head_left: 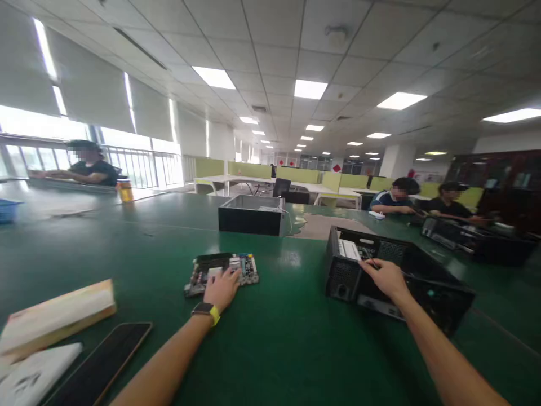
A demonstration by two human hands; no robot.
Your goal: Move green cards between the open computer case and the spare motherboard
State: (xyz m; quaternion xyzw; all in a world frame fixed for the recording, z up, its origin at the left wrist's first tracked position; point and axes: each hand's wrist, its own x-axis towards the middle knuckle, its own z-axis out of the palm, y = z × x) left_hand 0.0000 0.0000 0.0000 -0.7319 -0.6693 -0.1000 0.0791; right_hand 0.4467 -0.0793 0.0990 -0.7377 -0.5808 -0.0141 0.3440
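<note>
My left hand (222,290) rests on a motherboard (249,270) that lies flat on the green table, left of centre. Its fingers are stretched out over the near part of the board; the wrist wears a dark watch with a yellow-green strap. To the right, an open black computer case (344,276) holds a unit with a white label (349,249) in its left end. My right hand (386,277) is closed at the near rim of this case, beside the label. What its fingertips pinch is small and dark, and partly hidden.
Phone (105,355), long cardboard box (63,316) and white packet (42,372) lie near left. Another case (251,223) stands farther back, left of a bare table patch (329,225). Co-workers sit at far left and right, the right ones by a black case (477,239).
</note>
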